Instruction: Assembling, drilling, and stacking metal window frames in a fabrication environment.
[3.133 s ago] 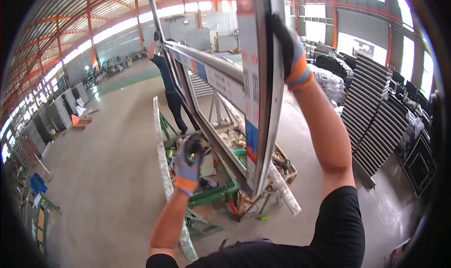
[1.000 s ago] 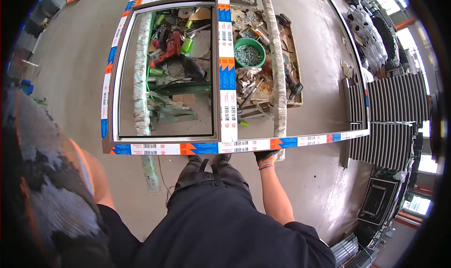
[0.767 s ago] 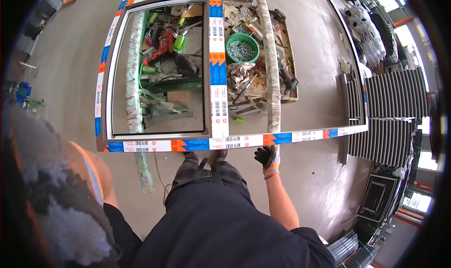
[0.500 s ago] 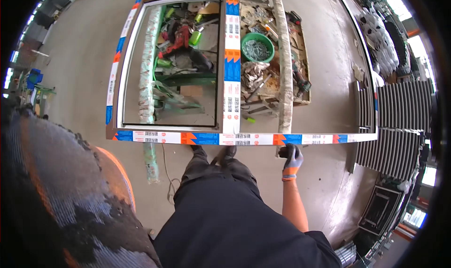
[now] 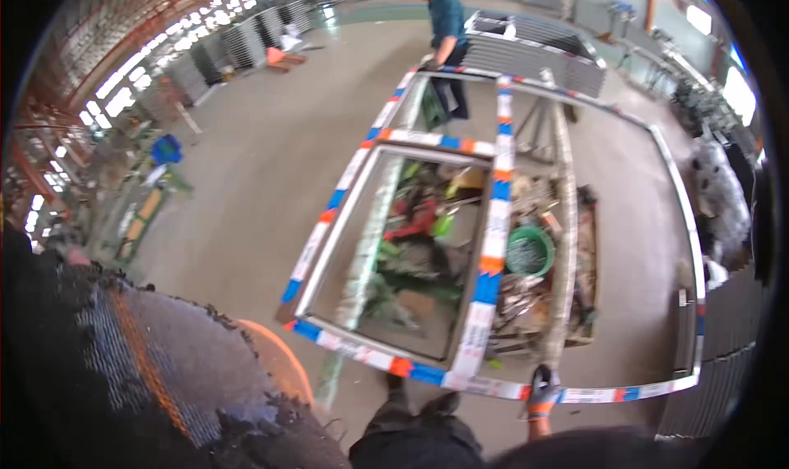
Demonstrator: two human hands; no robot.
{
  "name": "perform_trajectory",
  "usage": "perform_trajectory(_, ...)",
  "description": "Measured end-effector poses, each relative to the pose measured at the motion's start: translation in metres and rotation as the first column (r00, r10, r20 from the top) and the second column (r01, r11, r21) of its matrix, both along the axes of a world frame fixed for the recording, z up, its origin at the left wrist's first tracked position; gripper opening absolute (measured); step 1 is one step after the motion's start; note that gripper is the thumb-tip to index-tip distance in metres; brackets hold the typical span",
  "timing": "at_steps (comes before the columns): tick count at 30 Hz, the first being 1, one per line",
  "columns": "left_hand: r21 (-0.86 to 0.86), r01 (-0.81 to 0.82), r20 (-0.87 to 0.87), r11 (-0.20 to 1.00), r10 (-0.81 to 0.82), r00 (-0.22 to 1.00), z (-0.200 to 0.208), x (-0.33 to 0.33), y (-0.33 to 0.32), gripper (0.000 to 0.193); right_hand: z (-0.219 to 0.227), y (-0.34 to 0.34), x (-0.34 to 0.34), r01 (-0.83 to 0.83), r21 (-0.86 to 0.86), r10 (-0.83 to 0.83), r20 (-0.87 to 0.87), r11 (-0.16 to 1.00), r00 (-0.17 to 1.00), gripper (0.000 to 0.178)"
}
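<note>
- Taped window frame (image 5: 486,287) lies over wrapped bars (image 5: 567,239).
- Right hand (image 5: 542,388) meets its near edge, left hand (image 5: 181,362) looms close; I can't tell either's grip.
- Probably positioning; next calls for even alignment.

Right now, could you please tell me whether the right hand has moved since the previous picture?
Yes, forward: judged against the frame, the right hand was just short of its near edge and now overlaps that edge.
</note>
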State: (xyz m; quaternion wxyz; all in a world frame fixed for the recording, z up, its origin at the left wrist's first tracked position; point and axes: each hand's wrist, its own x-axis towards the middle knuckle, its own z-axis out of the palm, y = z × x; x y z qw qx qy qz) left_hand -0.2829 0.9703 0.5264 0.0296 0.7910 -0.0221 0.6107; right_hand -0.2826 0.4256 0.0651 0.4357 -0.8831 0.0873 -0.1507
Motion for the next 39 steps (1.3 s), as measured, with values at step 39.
perform_trajectory(39,-0.680,-0.505,-0.727,0.532,-0.399,0.558,-0.457,-0.100,-0.071,0.036,-0.190,0.081,0.289,-0.500,-0.227,0.174,-0.754,0.836,0.634,0.046)
